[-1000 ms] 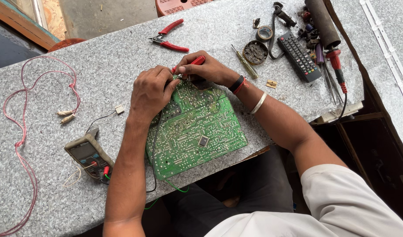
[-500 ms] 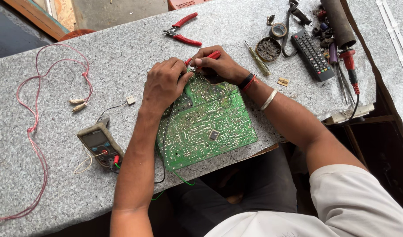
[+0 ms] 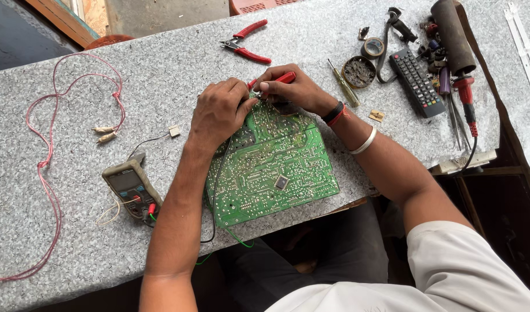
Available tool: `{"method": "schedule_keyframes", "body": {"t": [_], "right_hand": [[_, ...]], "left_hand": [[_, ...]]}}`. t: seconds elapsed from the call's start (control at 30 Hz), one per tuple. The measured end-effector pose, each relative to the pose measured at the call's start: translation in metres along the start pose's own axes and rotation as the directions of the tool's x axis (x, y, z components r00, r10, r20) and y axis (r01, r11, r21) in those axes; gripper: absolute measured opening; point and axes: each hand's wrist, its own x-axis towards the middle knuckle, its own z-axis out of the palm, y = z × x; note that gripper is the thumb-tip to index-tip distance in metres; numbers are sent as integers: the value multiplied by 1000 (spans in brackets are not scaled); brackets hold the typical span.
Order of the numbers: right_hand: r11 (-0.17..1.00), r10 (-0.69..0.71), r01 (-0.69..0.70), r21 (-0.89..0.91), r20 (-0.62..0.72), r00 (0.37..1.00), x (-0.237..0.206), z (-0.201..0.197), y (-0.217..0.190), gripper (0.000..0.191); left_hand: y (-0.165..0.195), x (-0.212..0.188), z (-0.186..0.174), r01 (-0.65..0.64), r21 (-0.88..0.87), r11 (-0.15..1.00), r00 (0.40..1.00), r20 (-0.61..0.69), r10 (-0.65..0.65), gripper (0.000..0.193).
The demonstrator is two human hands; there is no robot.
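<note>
Green circuit board (image 3: pixel 273 167) lies solder-side up at the counter's (image 3: pixel 161 86) near edge — both hands meet at its twelve o'clock edge. Right hand (image 3: pixel 294 89) pinches a red-handled tool (image 3: pixel 276 79) (axis two-to-eight o'clock); left hand (image 3: pixel 219 112) curls closed beside it, contents hidden.

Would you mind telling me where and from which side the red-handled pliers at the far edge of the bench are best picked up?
Probably by the two red handles, not the metal jaws. The red-handled pliers lie flat on the grey bench, the handles splayed toward the right and the jaws pointing left. Coming from above and from the right, a hand can close both handles together. The space around them is free.
</note>
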Motion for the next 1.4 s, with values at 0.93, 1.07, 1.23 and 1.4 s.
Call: {"method": "schedule_keyframes", "body": {"t": [0.93,1.07,1.23,1.4], "right_hand": [[1000,-15,15,-17,8,1000,-2,0,-2,39],[999,-11,11,-46,-1,1000,-1,0,1,43],[997,-32,32,-68,10,999,0,-1,4,42],[999,-21,22,-38,5,1000,0,0,4,41]], "left_hand": [[-1,0,3,17,22,1000,999,31,-17,22],[-2,-1,4,4,33,999,1000,18,-4,23],[-2,-1,4,3,28,1000,1000,17,-4,22],[-2,-2,4,6,26,1000,1000,22,-7,22]]}}
